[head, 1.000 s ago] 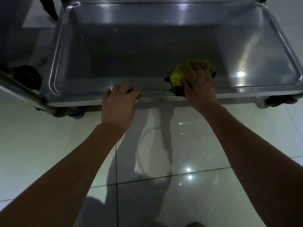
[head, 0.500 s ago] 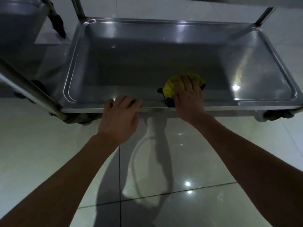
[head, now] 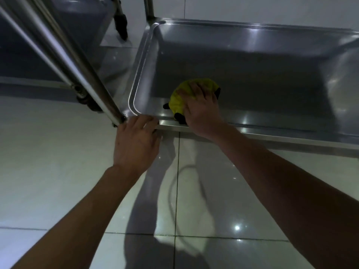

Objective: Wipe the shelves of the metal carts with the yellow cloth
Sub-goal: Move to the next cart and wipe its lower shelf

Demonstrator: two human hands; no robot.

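Note:
The bottom shelf (head: 252,61) of a steel cart is a shallow tray low over the floor. A bunched yellow cloth (head: 179,99) with black trim lies on it near the front left corner. My right hand (head: 202,109) presses down on the cloth, fingers spread over it and gripping it. My left hand (head: 136,140) rests on the shelf's front rim (head: 272,133) at the left corner, fingers curled over the edge beside the cart's upright post (head: 81,70).
A second metal cart (head: 38,61) stands to the left, its shelf dark. A black caster (head: 121,26) shows behind the posts. Glossy white floor tiles (head: 48,171) lie under my arms.
My right hand has slid the cloth leftward along the front of the shelf toward the left corner. My left hand has shifted left along the rim to the corner post. The view has swung left.

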